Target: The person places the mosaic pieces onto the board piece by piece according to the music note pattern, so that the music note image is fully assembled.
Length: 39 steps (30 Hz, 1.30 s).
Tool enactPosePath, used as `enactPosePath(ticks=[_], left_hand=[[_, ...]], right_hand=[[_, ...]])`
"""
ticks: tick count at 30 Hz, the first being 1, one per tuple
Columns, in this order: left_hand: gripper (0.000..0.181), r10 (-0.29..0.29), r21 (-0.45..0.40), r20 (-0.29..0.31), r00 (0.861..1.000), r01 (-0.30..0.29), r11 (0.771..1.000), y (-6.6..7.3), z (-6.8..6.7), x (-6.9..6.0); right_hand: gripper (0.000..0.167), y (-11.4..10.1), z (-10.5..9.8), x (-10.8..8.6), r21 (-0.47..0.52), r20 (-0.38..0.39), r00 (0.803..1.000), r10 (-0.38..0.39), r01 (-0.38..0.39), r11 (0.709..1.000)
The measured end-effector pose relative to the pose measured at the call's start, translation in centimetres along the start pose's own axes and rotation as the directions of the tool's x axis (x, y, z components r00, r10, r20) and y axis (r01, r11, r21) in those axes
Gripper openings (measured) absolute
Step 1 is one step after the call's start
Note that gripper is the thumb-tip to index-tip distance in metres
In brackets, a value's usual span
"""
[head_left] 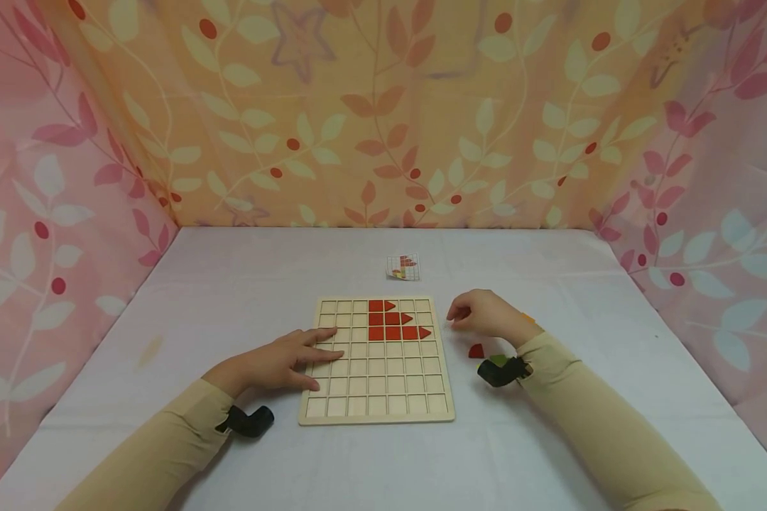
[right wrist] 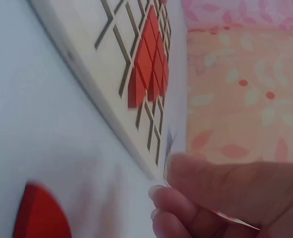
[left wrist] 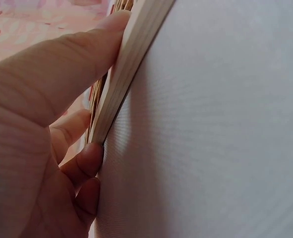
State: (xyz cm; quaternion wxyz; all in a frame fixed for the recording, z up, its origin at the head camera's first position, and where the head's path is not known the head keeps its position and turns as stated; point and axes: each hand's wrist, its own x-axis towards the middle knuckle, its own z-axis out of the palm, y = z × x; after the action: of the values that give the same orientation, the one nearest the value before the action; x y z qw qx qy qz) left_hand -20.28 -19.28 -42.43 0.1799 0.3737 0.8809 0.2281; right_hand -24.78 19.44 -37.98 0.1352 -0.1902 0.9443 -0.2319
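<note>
Wooden board (head_left: 378,366): pale, gridded, red tiles (head_left: 393,319) inset.

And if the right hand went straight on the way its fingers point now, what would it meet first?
Most likely the board: the right hand points at its right edge, near the red pieces on it. The hand's height is unclear, so it might pass over instead.

A white tablecloth (head_left: 383,465) runs back to an orange leaf-print backdrop (head_left: 383,117). A pink leaf-print left curtain (head_left: 57,213) and a matching right curtain (head_left: 716,191) flank it.
</note>
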Motion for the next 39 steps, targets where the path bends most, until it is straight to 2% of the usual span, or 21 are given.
enactPosePath(ticks=[7,12,19,25,33,39], left_hand=[[0.063,0.0,-0.003,0.0,1.0,0.0,1.0,-0.1,0.0,0.1],[0.063,-0.002,-0.002,-0.002,1.0,0.002,1.0,-0.1,0.0,0.1],[0.063,0.008,0.003,0.0,1.0,-0.008,1.0,0.0,0.0,0.0],[0.062,0.009,0.002,0.005,1.0,-0.009,1.0,0.1,0.0,0.0],[0.062,0.006,-0.002,0.005,1.0,-0.006,1.0,0.1,0.0,0.0],[0.063,-0.002,0.003,0.007,1.0,0.002,1.0,0.1,0.0,0.0]], right_hand=[[0.007,2.6,-1.3,-2.2,0.065,0.019,0.99,0.137,-0.138,0.988],[0.009,4.3,-1.8,-3.6,0.072,0.034,0.983,0.18,-0.182,0.981],[0.012,6.5,-2.1,-5.2,0.084,0.045,0.979,0.199,-0.202,0.976],[0.015,8.0,-2.1,-5.9,0.068,0.039,0.982,0.183,-0.185,0.98],[0.016,8.3,-2.0,-5.7,0.096,0.058,0.976,0.211,-0.216,0.972],[0.013,8.2,-1.9,-5.5,0.079,0.042,0.976,0.212,-0.215,0.973]])
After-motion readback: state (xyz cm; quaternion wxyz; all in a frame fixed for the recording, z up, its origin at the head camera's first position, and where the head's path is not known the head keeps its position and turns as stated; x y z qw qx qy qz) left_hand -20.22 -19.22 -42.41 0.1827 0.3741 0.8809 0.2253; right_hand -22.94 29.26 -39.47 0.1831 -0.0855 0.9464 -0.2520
